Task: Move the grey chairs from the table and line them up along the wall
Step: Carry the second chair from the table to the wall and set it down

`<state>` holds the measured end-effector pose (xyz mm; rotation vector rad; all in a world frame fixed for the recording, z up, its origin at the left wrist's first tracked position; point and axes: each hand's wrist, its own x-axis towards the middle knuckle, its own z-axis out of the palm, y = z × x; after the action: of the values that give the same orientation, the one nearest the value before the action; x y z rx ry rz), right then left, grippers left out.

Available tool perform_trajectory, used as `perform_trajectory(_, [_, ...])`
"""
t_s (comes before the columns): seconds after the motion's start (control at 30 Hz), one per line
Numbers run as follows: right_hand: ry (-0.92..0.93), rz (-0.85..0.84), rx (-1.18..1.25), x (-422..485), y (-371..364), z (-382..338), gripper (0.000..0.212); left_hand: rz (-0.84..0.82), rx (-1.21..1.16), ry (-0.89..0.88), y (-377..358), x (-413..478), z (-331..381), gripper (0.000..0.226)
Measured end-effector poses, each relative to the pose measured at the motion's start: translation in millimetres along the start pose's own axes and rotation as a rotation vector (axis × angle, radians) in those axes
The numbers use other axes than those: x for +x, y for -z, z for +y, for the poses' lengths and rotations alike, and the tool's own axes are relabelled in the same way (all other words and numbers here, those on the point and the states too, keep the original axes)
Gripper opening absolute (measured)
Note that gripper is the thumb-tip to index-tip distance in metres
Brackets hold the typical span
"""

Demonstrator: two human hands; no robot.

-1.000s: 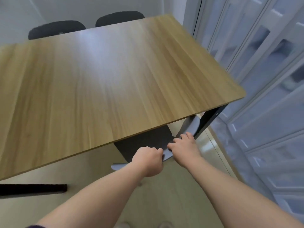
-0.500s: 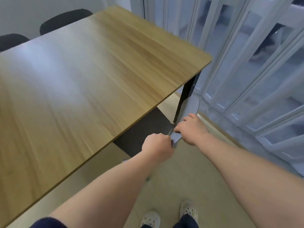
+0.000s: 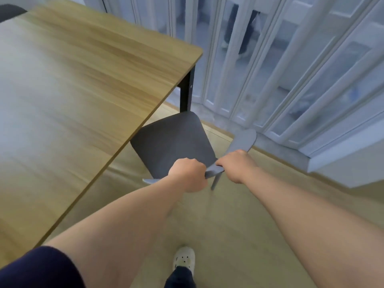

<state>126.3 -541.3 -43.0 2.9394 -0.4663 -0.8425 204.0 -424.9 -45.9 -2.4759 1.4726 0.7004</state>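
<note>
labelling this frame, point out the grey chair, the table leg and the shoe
grey chair point(image 3: 172, 142), head view, middle of the dark seat
table leg point(image 3: 185, 94), head view, black post under the corner
shoe point(image 3: 184, 260), head view, white toe

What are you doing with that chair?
A person has both hands on a grey chair's backrest, the left hand and the right hand side by side. The chair is partly out from under the wooden table, its seat mostly showing. Another chair sits at the far side.
</note>
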Motion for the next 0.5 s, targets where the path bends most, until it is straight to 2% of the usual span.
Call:
perform_trajectory(0.13, [-0.097,-0.056,0.059,-53.3,-24.6,-10.7,0.039,-0.04,0.125,-0.131,-17.1,-28.1,28.2,0.03])
perform_trajectory(0.27, [-0.195,-0.1,0.078,-110.4,-51.0,-34.8,0.039,-0.082,0.217,-0.207,-41.8,-67.3,57.9,0.028])
perform_trajectory(0.5, [-0.258,-0.062,0.227,-203.2,-93.0,-101.8,0.035,-0.088,0.376,-0.172,-93.1,-157.4,75.3,0.028])
